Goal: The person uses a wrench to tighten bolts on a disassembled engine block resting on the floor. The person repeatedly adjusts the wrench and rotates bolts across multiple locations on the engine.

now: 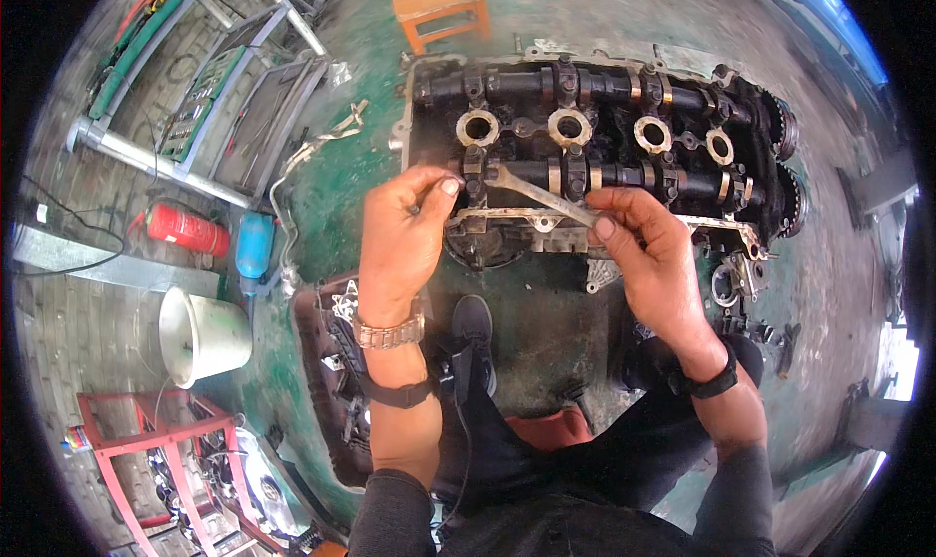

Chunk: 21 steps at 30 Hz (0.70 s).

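The right hand (648, 250) pinches the near end of a long, flat, steel-grey metal wrench (534, 194) between thumb and fingers; its far end sits on the camshaft side of the grimy grey metal cylinder head (595, 133), just beyond the grip. The left hand (400, 235) pinches a small dark part, too small to identify. The wrench looks stiff, fairly light and probably oily, best gripped far down its shaft.
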Each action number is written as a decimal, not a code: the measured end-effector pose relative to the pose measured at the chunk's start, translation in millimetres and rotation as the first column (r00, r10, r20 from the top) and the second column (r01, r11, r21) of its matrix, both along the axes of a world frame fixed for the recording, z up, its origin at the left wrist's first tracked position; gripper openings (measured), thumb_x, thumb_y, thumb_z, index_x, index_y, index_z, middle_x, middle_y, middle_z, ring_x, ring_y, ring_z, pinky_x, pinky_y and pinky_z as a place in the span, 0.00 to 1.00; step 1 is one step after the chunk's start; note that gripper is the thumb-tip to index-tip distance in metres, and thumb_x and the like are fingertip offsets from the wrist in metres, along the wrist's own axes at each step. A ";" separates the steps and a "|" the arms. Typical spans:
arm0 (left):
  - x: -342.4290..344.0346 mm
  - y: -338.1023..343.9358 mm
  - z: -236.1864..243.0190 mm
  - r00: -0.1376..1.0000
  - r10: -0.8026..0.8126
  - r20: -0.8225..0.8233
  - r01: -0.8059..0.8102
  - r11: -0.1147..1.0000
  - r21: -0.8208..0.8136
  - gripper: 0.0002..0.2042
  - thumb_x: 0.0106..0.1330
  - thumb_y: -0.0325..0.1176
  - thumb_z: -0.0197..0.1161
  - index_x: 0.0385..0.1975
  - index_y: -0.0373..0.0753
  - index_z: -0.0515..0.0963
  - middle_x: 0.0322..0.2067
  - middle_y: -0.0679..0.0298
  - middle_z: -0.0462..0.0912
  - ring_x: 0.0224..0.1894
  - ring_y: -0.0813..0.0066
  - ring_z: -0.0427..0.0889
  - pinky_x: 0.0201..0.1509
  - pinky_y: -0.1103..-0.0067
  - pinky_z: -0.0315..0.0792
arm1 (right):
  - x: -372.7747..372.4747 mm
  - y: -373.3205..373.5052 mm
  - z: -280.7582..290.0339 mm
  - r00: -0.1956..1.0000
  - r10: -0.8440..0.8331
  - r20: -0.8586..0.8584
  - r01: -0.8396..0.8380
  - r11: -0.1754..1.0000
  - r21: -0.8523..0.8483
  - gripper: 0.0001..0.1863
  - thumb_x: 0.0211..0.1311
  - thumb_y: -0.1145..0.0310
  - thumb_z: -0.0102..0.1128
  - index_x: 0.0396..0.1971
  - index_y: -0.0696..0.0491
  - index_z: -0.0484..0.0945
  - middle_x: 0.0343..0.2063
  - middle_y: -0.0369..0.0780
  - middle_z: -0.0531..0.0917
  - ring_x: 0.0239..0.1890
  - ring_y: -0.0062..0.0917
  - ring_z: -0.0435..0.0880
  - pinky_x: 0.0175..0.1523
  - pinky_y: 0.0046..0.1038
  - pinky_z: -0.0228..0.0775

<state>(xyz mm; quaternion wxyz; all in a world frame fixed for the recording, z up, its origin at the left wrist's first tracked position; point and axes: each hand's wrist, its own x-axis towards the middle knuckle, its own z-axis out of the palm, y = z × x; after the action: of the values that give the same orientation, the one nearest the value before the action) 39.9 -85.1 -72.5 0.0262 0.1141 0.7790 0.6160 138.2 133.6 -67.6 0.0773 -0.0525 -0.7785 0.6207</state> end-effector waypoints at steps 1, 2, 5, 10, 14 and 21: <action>-0.1 0.3 -0.3 1.000 -0.004 -0.004 0.004 1.000 0.004 0.06 0.65 0.26 0.60 0.33 0.29 0.80 0.26 0.71 0.80 0.31 0.86 0.72 0.35 0.83 0.68 | 2.6 -0.9 -2.4 1.000 0.002 0.005 -0.002 1.000 -0.005 0.12 0.68 0.76 0.51 0.48 0.63 0.74 0.33 0.35 0.80 0.36 0.13 0.75 0.44 0.18 0.68; -0.1 0.5 -0.5 1.000 0.002 0.007 -0.002 1.000 0.006 0.06 0.65 0.26 0.60 0.33 0.29 0.80 0.26 0.71 0.79 0.31 0.86 0.72 0.35 0.83 0.68 | 3.9 -3.2 -5.8 0.999 0.006 -0.054 -0.006 1.000 -0.004 0.12 0.68 0.76 0.52 0.48 0.63 0.74 0.33 0.34 0.80 0.36 0.14 0.76 0.44 0.18 0.68; -0.9 2.0 0.0 1.000 0.007 0.024 -0.008 1.000 0.015 0.06 0.65 0.26 0.60 0.32 0.29 0.80 0.26 0.71 0.79 0.30 0.86 0.71 0.34 0.84 0.67 | 7.0 -8.0 -13.9 0.998 0.032 -0.055 -0.033 0.999 -0.010 0.11 0.68 0.76 0.52 0.48 0.62 0.74 0.33 0.34 0.80 0.36 0.14 0.75 0.44 0.19 0.69; 1.6 2.6 2.4 0.997 -0.002 0.081 -0.004 0.998 0.067 0.06 0.66 0.27 0.60 0.32 0.30 0.80 0.25 0.73 0.77 0.28 0.87 0.70 0.32 0.85 0.65 | 9.2 -20.3 -21.5 0.988 0.137 -0.070 -0.132 0.988 0.075 0.13 0.66 0.79 0.53 0.49 0.62 0.73 0.31 0.35 0.81 0.31 0.13 0.76 0.37 0.17 0.69; 1.4 3.2 2.2 0.999 0.000 0.050 -0.003 0.998 0.055 0.06 0.66 0.27 0.60 0.31 0.30 0.80 0.24 0.74 0.76 0.27 0.88 0.68 0.30 0.85 0.64 | 16.5 -28.6 -15.0 0.973 0.229 0.029 -0.225 0.970 -0.094 0.16 0.66 0.78 0.53 0.52 0.62 0.69 0.30 0.39 0.83 0.19 0.12 0.75 0.23 0.16 0.68; -0.6 3.6 0.9 1.000 0.008 0.011 -0.008 1.000 0.005 0.06 0.65 0.26 0.60 0.31 0.30 0.79 0.23 0.74 0.76 0.27 0.88 0.68 0.31 0.85 0.64 | 15.9 -47.8 -5.3 0.939 0.307 0.153 -0.282 0.945 -0.168 0.19 0.64 0.79 0.55 0.54 0.63 0.65 0.29 0.40 0.84 0.21 0.16 0.80 0.26 0.18 0.71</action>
<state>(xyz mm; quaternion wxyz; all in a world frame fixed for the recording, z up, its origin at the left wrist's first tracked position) 39.3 -81.5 -71.6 0.0275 0.1076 0.7778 0.6186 154.0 85.8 -72.9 -0.0900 0.0044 -0.7344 0.6727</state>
